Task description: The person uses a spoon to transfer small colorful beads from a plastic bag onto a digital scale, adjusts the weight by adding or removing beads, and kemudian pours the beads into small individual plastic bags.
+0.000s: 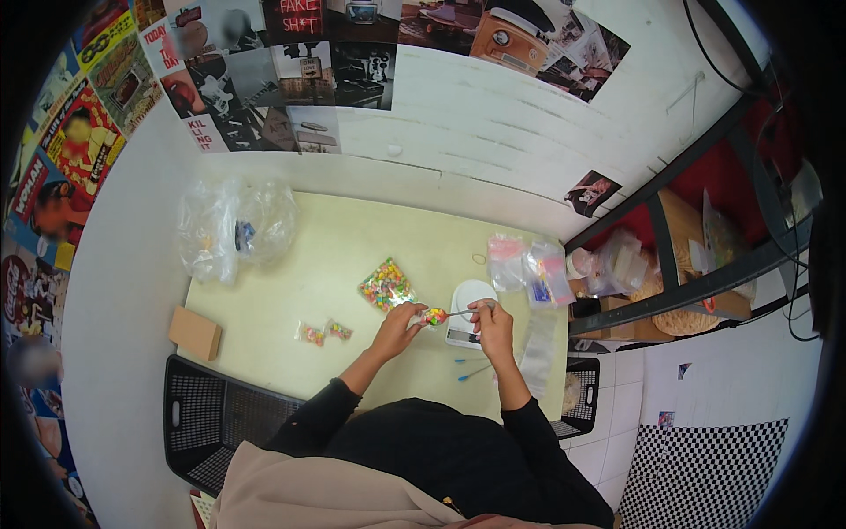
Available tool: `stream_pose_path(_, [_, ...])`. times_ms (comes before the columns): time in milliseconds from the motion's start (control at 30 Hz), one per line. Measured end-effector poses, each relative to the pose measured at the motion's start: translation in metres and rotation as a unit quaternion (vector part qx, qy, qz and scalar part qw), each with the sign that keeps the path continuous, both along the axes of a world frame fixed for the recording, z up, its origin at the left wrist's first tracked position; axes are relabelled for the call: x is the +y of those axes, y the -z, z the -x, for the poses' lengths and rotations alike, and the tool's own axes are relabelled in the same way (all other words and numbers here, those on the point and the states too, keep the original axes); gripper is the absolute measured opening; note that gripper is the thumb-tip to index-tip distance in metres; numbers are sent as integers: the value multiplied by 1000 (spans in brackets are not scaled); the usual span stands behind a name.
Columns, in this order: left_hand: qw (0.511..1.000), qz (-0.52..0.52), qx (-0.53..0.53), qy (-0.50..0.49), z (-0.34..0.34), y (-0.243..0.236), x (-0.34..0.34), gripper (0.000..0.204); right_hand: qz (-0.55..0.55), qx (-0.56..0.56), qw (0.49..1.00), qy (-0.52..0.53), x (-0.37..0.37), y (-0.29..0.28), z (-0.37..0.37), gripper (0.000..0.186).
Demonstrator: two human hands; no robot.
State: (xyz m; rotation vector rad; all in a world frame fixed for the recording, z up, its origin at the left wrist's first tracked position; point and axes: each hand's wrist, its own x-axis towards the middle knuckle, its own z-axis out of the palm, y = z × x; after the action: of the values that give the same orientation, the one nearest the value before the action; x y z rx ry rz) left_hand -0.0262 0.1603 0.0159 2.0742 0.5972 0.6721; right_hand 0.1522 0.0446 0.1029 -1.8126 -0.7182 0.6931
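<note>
My left hand (399, 332) is closed at the middle of the table, pinching what looks like a small clear plastic bag. In my right hand (494, 328) is the handle of a metal spoon (458, 313). Its bowl reaches left to the small bag, and colourful candies (434, 316) show there; whether they lie in the spoon or inside the bag I cannot tell. Just beyond my left hand lies a larger clear bag of colourful candies (386, 284). Beneath the spoon and my right hand stands a white kitchen scale (475, 293). Two small filled packets (310, 332) lie to the left.
Packs of clear plastic bags (507, 261) and blue pens (474, 374) lie on the right side of the pale table (330, 238). Large clear plastic bags (236, 231) sit back left, above a cardboard box (195, 333). A black crate (225, 419) stands front left; a shelf (670, 251) is at right.
</note>
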Motion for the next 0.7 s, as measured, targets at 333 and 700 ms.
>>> stream_pose_path(333, [995,76,-57,6,-10,18,-3,42,42,-266,955,-124,17,-27,36,20])
stream_pose_path(700, [992,84,-91,-37,-19,29,0,35,-26,-407,887,-216,9,-51,55,12])
